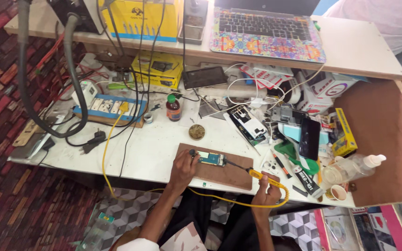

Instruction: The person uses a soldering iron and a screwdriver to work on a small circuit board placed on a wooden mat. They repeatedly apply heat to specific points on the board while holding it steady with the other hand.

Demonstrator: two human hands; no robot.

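A small blue-green circuit board (211, 159) lies on a brown wooden board (229, 174) at the front of the white workbench (150, 148). My left hand (184, 168) rests on the wooden board and pins the left end of the circuit board. My right hand (266, 189) grips a yellow-handled soldering iron (257, 175). Its dark tip reaches left to the circuit board's right end. A yellow cable (112, 139) runs from the iron under the bench edge and up to a power strip.
A blue power strip (110, 106), a brown bottle with a green cap (173, 108), a round flux tin (197, 132), opened phones (250, 124), boxes and a plastic squeeze bottle (354, 167) crowd the bench. A laptop (268, 30) sits on the upper shelf. Grey hoses (73, 74) hang at left.
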